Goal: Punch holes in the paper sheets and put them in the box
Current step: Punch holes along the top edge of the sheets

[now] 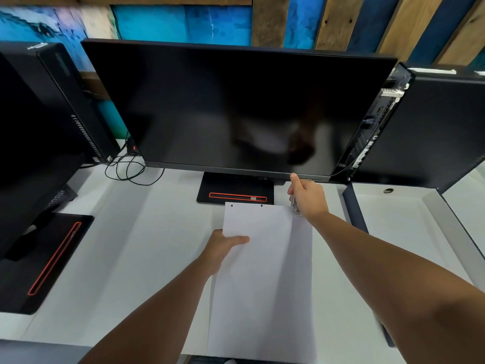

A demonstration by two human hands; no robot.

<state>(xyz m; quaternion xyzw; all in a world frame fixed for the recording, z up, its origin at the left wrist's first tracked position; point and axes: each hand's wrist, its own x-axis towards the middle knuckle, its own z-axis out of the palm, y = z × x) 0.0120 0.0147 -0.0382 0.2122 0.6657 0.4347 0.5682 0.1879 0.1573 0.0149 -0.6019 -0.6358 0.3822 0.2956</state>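
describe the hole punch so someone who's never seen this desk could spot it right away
Start at the big dark monitor in the middle of the white desk and drop to its lower right corner. There the right hand grips a small metal hole punch at the top right corner of the white paper sheet. It is the only shiny silver thing here.

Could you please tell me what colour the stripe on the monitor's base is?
Red-orange stripe on the black base; head view.

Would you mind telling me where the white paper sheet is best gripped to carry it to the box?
Probably pinch the white paper sheet on its long left edge, coming from the left, as the left hand does. The punched holes sit along the far short edge, where the right hand holds a metal punch.
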